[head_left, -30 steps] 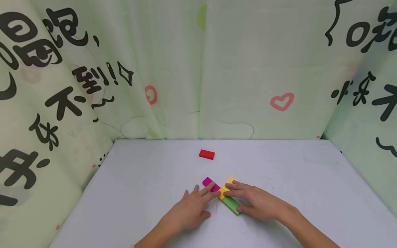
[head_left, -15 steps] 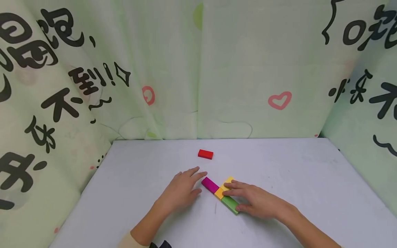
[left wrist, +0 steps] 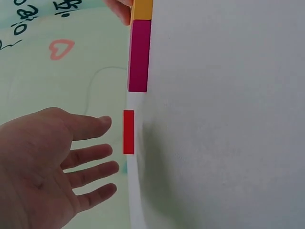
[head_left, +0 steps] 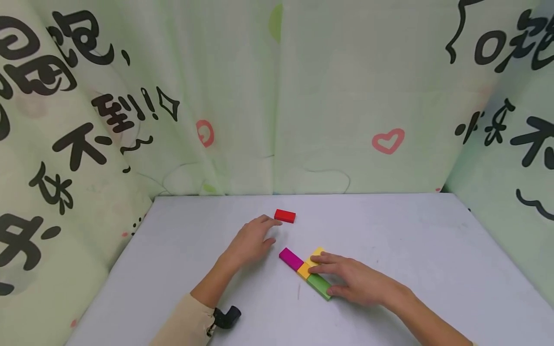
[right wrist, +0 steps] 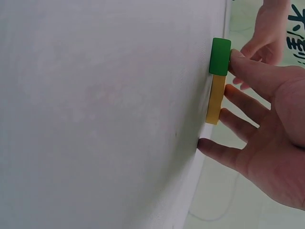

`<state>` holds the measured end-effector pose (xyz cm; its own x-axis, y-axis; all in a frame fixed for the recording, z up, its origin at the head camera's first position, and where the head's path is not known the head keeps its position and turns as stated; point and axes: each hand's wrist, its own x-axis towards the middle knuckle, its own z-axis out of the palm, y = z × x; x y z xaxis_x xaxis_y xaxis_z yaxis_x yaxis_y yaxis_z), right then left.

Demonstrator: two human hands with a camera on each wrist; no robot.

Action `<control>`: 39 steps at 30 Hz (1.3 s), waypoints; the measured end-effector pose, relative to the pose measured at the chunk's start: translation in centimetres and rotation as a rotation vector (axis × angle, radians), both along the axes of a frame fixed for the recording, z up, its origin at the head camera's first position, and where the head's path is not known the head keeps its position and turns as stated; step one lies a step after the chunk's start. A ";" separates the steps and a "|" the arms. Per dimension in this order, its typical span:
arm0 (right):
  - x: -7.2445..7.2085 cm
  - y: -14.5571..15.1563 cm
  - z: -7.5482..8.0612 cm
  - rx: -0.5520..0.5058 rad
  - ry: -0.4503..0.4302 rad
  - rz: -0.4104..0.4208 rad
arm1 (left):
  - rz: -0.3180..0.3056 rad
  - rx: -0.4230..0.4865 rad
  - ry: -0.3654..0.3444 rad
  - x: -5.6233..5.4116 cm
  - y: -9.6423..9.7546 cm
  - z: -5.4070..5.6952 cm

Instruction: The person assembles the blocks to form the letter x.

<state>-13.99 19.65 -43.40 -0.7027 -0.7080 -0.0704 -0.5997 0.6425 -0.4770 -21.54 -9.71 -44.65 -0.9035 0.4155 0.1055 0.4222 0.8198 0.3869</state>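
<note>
My left hand (head_left: 251, 242) reaches over the table with fingers spread, its fingertips beside the near left end of a red block (head_left: 285, 216). In the left wrist view, a gap shows between the fingers and the red block (left wrist: 128, 132). Nearer to me, a magenta block (head_left: 291, 259), an orange block (head_left: 304, 271) and a green block (head_left: 319, 286) lie in a slanting row. A yellow block (head_left: 318, 250) angles off the row. Across the yellow and green blocks rests my right hand (head_left: 355, 278), its thumb against the green block (right wrist: 220, 56) and fingers partly covering the yellow one.
The blocks lie on a white table (head_left: 207, 221). A pale green curtain (head_left: 329, 96) with black writing and pink hearts stands behind and at both sides. A black device (head_left: 227, 317) sits at the left wrist, by the beige sleeve (head_left: 186, 322).
My left hand has left the magenta and orange blocks and moved forward and left to the red block. The right hand stays on the yellow and green blocks.
</note>
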 end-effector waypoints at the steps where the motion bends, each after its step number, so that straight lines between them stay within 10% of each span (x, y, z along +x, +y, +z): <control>1: 0.0 0.0 0.0 0.003 -0.005 -0.005 | 0.002 0.023 -0.009 -0.4 0.0 -0.1; 16: -0.2 0.3 0.0 0.002 0.005 -0.027 | 0.052 0.234 -0.080 -6.3 1.0 -0.8; 39: 0.5 -0.1 -0.4 0.016 -0.034 -0.049 | -0.015 0.272 -0.215 -8.5 2.3 -2.1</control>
<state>-13.54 19.56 -43.85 -0.7333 -0.6716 -0.1059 -0.5511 0.6783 -0.4859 -30.08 -7.37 -46.74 -0.9112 0.4114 0.0219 0.3180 0.6685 0.6723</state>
